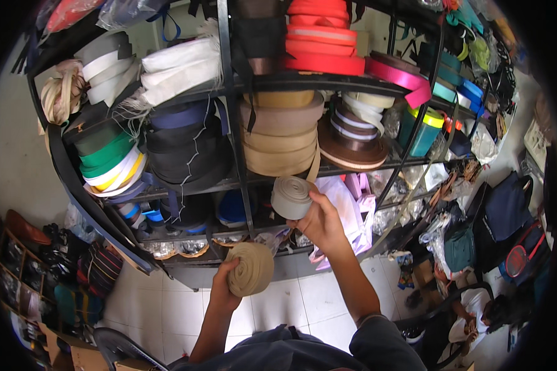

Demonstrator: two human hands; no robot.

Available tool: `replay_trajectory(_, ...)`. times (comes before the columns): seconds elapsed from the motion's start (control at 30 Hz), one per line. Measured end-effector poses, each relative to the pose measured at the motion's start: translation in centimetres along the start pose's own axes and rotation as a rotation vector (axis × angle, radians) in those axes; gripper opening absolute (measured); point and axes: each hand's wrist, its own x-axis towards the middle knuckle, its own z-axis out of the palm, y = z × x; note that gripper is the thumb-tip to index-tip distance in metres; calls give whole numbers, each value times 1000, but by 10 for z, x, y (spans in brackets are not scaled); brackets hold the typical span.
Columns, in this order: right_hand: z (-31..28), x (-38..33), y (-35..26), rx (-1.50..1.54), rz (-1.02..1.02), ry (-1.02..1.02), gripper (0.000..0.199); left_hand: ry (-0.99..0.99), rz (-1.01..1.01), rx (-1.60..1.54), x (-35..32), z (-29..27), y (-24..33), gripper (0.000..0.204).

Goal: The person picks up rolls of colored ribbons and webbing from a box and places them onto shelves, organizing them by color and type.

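Note:
My left hand is closed on a tan roll of webbing, held in front of the lower shelf with its coiled face turned up. Higher and to the right, my right hand grips a smaller light grey roll of webbing; the thumb lies along its side. Behind the grey roll, on the middle shelf, stands a stack of wide beige webbing rolls. The two held rolls are apart from each other. My palms and some of the fingers are hidden behind the rolls.
A black metal shelf rack spans the view, packed with rolls. Red rolls sit above, black rolls at left, brown rolls at right. Lilac plastic bags hang low. Another person is at the lower right.

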Motion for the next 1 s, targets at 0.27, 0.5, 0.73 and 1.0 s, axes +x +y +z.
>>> replay_trajectory(0.27,37,35,-39,30,-237,-169,54,19,-36,-46,-4,-28,-7,45)
replay_trajectory(0.5,132,98,-150,-751,-978,-17,70,23,-70,-63,-14,-38,-2,42)
replay_trajectory(0.73,199,179,-216,-1447,-1028,399,81,53,-74,-78,-18,-54,0,39)
replay_trajectory(1.0,214,233,-223,-1666,-1073,480,83,38,-69,-67,-20,-68,5,38)
